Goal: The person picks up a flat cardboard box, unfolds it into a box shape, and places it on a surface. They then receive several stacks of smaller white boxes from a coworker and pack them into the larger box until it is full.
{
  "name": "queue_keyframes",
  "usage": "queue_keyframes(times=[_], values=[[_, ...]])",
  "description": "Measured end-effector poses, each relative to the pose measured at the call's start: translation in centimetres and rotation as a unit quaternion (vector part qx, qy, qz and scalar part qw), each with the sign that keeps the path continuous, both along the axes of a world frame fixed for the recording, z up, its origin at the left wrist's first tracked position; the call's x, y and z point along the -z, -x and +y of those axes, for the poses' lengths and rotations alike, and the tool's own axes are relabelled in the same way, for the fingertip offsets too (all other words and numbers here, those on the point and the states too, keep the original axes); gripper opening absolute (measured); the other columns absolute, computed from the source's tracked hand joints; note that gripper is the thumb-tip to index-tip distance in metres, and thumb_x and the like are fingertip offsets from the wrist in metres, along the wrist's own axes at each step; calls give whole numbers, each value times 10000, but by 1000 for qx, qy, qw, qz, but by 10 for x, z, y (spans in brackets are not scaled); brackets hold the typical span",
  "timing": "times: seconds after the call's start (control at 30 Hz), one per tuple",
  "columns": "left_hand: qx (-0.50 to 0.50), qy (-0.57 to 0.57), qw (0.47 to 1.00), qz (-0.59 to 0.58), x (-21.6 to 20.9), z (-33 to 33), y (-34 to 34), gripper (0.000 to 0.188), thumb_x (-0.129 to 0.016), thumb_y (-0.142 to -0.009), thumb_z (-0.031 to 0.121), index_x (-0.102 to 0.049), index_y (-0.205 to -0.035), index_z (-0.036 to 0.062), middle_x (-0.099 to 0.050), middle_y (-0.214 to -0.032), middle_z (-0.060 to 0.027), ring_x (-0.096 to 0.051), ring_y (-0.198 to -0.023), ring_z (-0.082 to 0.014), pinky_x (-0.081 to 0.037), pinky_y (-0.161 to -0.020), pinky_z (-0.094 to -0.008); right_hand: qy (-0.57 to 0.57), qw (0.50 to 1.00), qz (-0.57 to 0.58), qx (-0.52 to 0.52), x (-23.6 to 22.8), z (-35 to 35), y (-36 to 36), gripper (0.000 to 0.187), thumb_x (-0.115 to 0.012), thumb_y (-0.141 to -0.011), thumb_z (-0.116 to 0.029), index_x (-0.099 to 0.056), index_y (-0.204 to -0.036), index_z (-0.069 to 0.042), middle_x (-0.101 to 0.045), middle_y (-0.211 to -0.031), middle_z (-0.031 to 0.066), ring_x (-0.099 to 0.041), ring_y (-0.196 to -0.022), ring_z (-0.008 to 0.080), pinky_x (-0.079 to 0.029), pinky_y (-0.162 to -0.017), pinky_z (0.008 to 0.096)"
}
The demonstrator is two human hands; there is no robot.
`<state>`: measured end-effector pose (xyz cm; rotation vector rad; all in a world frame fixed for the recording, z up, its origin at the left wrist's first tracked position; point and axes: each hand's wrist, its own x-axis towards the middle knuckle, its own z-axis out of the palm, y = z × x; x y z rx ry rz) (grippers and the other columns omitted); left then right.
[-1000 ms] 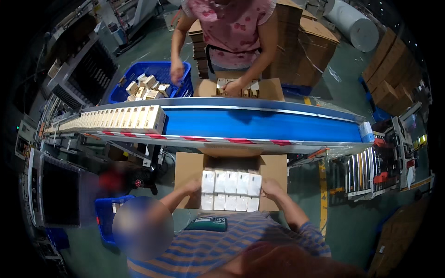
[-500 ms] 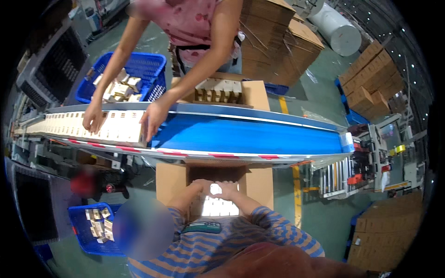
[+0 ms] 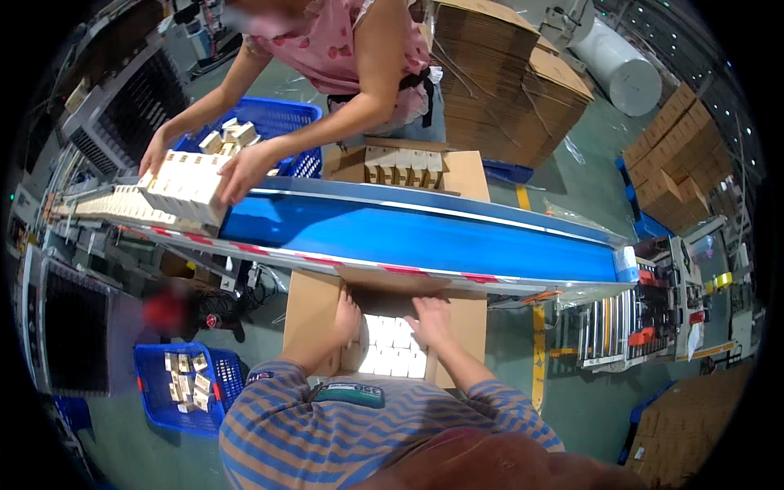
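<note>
An open cardboard carton [image 3: 310, 314] stands in front of me with its side flaps folded out. Rows of small white boxes [image 3: 390, 349] fill its near part, and the far part inside is dark. My left hand [image 3: 348, 320] lies along the carton's left inner wall, fingers stretched out and holding nothing. On the opposite side, my right hand [image 3: 433, 321] is over the right edge of the white boxes, fingers apart and nothing gripped. Whether its fingertips touch the boxes or the wall, I cannot tell.
Beyond the carton runs a blue conveyor belt [image 3: 392, 237]. Across it a co-worker's two hands [image 3: 242, 170] lift a block of small boxes [image 3: 184, 181]. Blue baskets with loose boxes stand at the lower left [image 3: 155, 420] and behind the belt [image 3: 302, 118]. Another carton [image 3: 465, 175] holds boxes.
My hands have moved apart, from together over the white boxes to opposite sides of the carton. The co-worker has raised a block of boxes off the belt, leftward.
</note>
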<state>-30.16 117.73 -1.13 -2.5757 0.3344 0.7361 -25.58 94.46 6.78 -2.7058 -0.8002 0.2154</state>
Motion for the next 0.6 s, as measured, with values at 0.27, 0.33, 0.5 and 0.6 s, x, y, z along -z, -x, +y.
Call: queue_keyframes(times=[0.27, 0.33, 0.5, 0.6], values=[[-52, 84, 971, -216, -54, 34, 28, 660, -576, -811, 292, -347, -1384, 59, -272, -1468, -136, -220, -1365, -294, -122, -1060, -626, -53, 937, 200, 280, 74, -47, 49, 753, -674, -747, -301, -359, -1336, 47, -476, -1293, 265, -469, -1207, 367, -408, -974, 407], [-207, 174, 929, -252, -51, 20, 45, 736, -605, -787, 273, -275, -1412, 65, -217, -1478, -170, -199, -1368, -329, -145, -1047, -637, -51, 917, 285, 275, 96, -61, 44, 675, -632, -758, -252, -395, -1307, 61, -494, -1264, 280, -493, -1178, 374, -415, -973, 398], [-395, 338, 811, -268, -2, 17, 77, 802, -621, -782, 207, -183, -1440, 74, -151, -1488, -205, -165, -1370, -388, -228, -1005, -653, 39, 914, 329, 232, 73, -58, 26, 569, -580, -764, -255, -498, -1229, 61, -563, -1170, 277, -562, -1083, 382, -441, -939, 402], [-413, 368, 779, -296, 5, 17, 76, 782, -621, -775, 150, -203, -1432, 74, -210, -1466, -215, -213, -1352, -395, -263, -1026, -594, 43, 959, 231, 157, 9, -40, 15, 623, -641, -757, -418, -562, -1165, 46, -587, -1135, 266, -579, -1057, 371, -455, -911, 409]])
